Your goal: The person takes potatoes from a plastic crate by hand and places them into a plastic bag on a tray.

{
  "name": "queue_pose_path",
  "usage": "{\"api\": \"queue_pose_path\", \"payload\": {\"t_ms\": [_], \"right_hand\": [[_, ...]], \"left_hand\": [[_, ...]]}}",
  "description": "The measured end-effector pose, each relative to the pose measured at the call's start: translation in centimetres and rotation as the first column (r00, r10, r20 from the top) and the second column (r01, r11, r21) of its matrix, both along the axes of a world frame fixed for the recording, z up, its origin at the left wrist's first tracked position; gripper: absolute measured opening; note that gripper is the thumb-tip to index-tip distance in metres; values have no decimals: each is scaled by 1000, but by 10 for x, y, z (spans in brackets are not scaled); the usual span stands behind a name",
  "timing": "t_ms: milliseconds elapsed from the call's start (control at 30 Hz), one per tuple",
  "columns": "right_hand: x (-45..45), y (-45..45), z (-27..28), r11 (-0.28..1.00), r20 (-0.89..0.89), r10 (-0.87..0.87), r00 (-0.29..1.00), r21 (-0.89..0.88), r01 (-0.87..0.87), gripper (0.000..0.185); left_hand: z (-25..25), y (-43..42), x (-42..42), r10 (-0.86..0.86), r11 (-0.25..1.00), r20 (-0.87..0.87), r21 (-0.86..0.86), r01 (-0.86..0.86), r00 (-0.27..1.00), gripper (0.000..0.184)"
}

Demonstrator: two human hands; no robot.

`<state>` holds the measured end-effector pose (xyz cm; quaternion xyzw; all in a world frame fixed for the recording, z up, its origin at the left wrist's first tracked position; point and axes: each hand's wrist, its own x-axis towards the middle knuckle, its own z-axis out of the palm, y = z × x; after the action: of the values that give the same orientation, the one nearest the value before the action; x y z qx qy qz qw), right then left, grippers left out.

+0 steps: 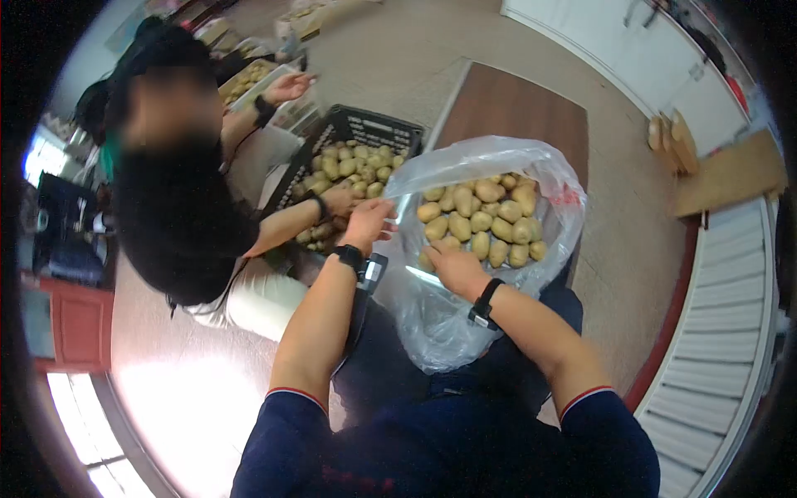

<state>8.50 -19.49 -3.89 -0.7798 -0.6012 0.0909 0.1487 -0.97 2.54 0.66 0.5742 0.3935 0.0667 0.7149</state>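
from here, the left hand has half-curled fingers beside the clear, crumpled plastic bag, hold uncertain; the right hand reaches among oval yellow-brown potatoes inside, grip indiscernible. keep the bag spread wide; handle potatoes gently.

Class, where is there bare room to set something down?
Free: the brown rectangular bench top beyond the clear plastic bag; beige floor between bench and white slatted panel. Crowded: inside the bag, with brownish oval produce and the right hand; between bag and black plastic crate, where the left hand is.
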Motion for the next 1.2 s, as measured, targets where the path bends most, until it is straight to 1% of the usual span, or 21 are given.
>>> {"api": "queue_pose_path", "payload": {"t_ms": [67, 133, 200, 267, 367, 400, 500, 533, 600, 667, 700, 733, 767, 800, 867, 900, 967, 1033, 1100, 1133, 1200], "right_hand": [[-6, 3, -8, 999, 13, 43, 999, -34, -43, 40], [-15, 2, -9, 994, -25, -52, 998, -100, 49, 46], [-19, -1, -20, 998, 68, -41, 997, -38, 44, 48], [-24, -2, -20, 993, 77, -48, 996, -107, 56, 28], [-18, -6, -34, 1000, 72, 14, 997, -6, -14, 29], [-17, -5, -30, 1000, 82, 14, 997, 2, -14, 29], [-12, -9, -9, 989, -266, -140, 954, -3, 145, 35], [-8, -9, -8, 988, -265, -151, 952, -6, 155, 35], [0, -7, -7, 934, -487, -182, 854, 186, 305, 37], [11, -1, -4, 912, -539, -158, 828, 242, 331, 35], [9, 2, 16, 894, -832, -177, 525, 87, 439, 35], [10, 3, 30, 877, -976, -176, 127, -97, 471, 35], [12, 4, 35, 901, -998, -60, 0, -55, 429, 33], [13, 5, 42, 899, -998, -57, -2, -52, 434, 33], [12, 7, 59, 933, -975, 117, -188, 42, 359, 32], [11, 7, 63, 932, -973, 140, -185, 66, 357, 33], [14, 8, 61, 929, -968, 143, -204, 60, 364, 35], [15, 11, 63, 928, -964, 147, -220, 57, 368, 37], [11, 14, 63, 898, -990, 73, -121, 13, 440, 40], [14, 14, 56, 894, -990, 74, -118, 14, 448, 40], [16, 12, 32, 880, -995, -53, 82, -8, 475, 47]], "left_hand": [[3, 0, -9, 15, 1000, 11, -6, -15, 1000, 22], [-5, 2, -14, 49, 999, 18, 14, -49, 999, 21], [-8, 3, -17, 70, 997, 53, 24, -71, 996, 22], [-12, 4, -14, 29, 997, 17, 76, -30, 999, 22], [-8, -1, -18, -2, 995, 50, 100, -3, 999, 27], [-6, -3, -16, -61, 990, 13, 129, 59, 998, 27], [-1, -7, -6, -150, 978, -23, 145, 152, 988, 29], [-1, -10, -6, -168, 976, -32, 132, 171, 985, 29], [-6, -14, -3, -184, 978, -9, 98, 184, 983, 29], [-15, -16, 4, -170, 980, 34, 107, 165, 985, 29], [-11, -19, 6, -178, 979, 35, 110, 173, 983, 29], [-4, -22, 6, -234, 969, 18, 89, 232, 972, 32], [2, -25, 7, -288, 955, 2, 68, 287, 958, 34], [3, -28, 7, -294, 954, 0, 71, 293, 956, 34], [4, -35, 10, -383, 921, 80, -45, 388, 920, 39], [10, -36, 8, -390, 918, 78, -44, 394, 918, 39], [22, -35, 3, -585, 754, 235, -194, 627, 776, 41], [22, -33, 3, -572, 765, 216, -206, 610, 791, 41], [22, -29, 2, -562, 775, 197, -216, 594, 804, 41], [22, -27, 1, -508, 822, 169, -198, 534, 845, 39], [20, -24, -4, -465, 855, 144, -184, 485, 874, 38]]}}
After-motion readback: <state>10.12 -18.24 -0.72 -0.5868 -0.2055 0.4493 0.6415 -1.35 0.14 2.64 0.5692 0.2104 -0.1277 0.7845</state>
